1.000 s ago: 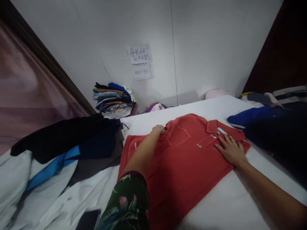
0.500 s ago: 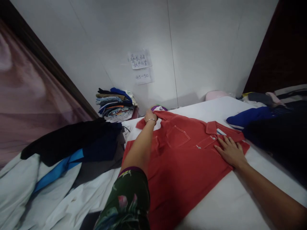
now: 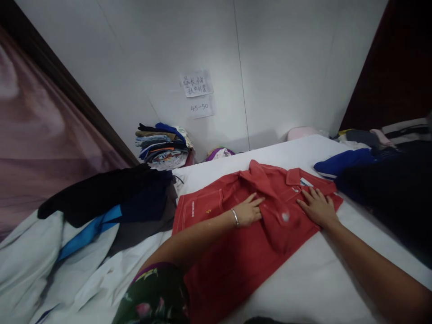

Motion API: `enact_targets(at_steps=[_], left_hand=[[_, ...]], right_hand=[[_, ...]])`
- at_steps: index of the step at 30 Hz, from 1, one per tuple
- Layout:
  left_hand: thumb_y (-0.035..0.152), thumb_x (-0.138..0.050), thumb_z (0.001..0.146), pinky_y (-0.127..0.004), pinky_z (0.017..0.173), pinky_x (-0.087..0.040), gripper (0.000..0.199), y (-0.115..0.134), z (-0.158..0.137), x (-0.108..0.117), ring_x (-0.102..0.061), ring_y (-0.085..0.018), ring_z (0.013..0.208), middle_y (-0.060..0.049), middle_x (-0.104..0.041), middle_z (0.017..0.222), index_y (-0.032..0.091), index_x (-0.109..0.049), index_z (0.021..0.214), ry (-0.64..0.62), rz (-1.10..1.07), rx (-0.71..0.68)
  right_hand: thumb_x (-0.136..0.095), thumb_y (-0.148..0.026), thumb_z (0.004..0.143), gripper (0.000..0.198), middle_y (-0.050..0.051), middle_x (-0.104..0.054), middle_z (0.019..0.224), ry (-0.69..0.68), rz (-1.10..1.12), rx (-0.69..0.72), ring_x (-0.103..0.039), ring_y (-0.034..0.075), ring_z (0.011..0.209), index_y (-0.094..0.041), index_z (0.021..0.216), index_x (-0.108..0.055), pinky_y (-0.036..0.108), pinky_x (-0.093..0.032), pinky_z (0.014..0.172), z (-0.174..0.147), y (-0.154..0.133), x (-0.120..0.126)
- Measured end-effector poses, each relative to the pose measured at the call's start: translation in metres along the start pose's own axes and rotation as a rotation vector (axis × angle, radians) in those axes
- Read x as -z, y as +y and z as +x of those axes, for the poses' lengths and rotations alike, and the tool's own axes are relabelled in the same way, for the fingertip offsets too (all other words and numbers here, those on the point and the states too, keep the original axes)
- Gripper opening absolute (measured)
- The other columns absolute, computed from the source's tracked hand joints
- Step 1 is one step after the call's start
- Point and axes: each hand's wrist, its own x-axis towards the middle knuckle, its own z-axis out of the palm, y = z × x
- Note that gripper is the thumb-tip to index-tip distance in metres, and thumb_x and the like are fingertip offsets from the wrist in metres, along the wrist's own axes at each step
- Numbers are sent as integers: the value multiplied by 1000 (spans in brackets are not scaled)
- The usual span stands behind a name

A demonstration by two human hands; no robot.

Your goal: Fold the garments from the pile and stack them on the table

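A red long-sleeved collared shirt (image 3: 222, 261) with pale stitching lies spread on the white table. Its far sleeve (image 3: 270, 193) is folded inward across the front, with a blurred pale button near its end. My left hand (image 3: 249, 211), wearing a silver bracelet, touches this folded sleeve at mid-shirt; its visible fingers are stretched out and apart, the thumb hidden. Flat on the fabric just below the collar (image 3: 293, 177) rests my right hand (image 3: 317, 208), fingers spread. A white neck label (image 3: 305, 182) shows inside the collar.
Loose white, blue and black clothes (image 3: 91, 252) lie at the left. A folded stack (image 3: 164, 146) stands against the back wall beneath two paper notes (image 3: 199, 92). Dark clothes (image 3: 388, 189) and a blue garment (image 3: 347, 163) are heaped at the right. A pinkish curtain (image 3: 43, 135) hangs left.
My left hand has come from the table's far edge toward me and rightward, bringing the far sleeve over the shirt front. My right hand stays near the collar.
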Motion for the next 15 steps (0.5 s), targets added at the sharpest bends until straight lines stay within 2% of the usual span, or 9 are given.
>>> enact_targets(at_steps=[2,4,6,8,11,13,15], left_hand=[[39,-53,78,-41,118,-22,34,16,-17,-19,-28,-22,142,4,-63,126,44,-66,109,-15,-17,-209],[29,-48,80,-38,121,-14,40,22,-31,-25,-26,-17,143,8,-63,125,47,-64,111,19,-32,-368],[23,-43,81,-36,122,-10,44,17,-40,-22,-30,-16,141,11,-62,127,47,-64,111,63,-18,-398],[21,-42,82,-37,121,-11,43,-1,-47,-15,-37,-18,137,9,-61,130,43,-65,111,114,4,-325],[19,-45,82,-41,118,-19,42,-48,-55,-5,-42,-20,133,1,-56,136,32,-62,118,227,21,-128],[20,-45,84,-38,116,-24,42,-84,-64,-2,-41,-20,133,-4,-50,142,26,-59,123,301,33,90],[22,-49,85,-33,113,-29,42,-119,-75,1,-43,-21,131,-8,-49,143,21,-56,126,336,39,288]], right_hand=[[-19,-61,92,69,12,-28,155,-1,10,3,-19,29,143,-21,144,-40,54,-18,112,-1,-1,1],[-20,-60,92,69,12,-28,154,-4,21,3,-19,29,143,-20,144,-40,54,-19,111,-1,-1,2],[-21,-59,92,68,12,-29,154,-3,35,5,-19,29,143,-20,143,-40,55,-19,111,0,0,1],[-25,-59,91,66,12,-31,153,11,67,10,-21,29,142,-20,141,-44,55,-19,111,1,2,2],[-31,-58,88,60,9,-43,147,77,206,5,-28,28,140,-23,131,-55,56,-18,111,0,4,8],[-33,-56,87,55,7,-52,139,165,390,-1,-35,29,136,-24,122,-61,56,-21,111,-6,2,16],[-37,-57,86,54,9,-59,131,196,643,6,-45,29,129,-22,119,-62,53,-30,108,-20,-5,24]])
